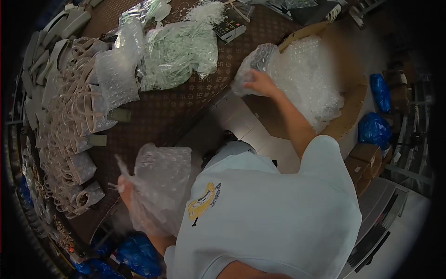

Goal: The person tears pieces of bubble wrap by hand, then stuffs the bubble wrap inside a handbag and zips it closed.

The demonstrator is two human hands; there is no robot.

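At a patterned brown table, I have bubble wrap at both hands. My left hand is at the table's near edge, its fingers curled around one side of a clear bubble-wrap piece; the sheet bulges up beside the fingertips and hangs over my forearm, which shows through it, while thin twists of plastic stick out past the fingers. Their exact grip is blurred. My right hand reaches forward to the corner of an open cardboard box, fingers bent around the lower side of a bubble-wrap bundle. The bundle lies just above and beyond the thumb; I cannot tell how the hidden fingers press. More bubble wrap fills the box. To my left, beige bags crowd the table, near a plastic sack of pale green material.
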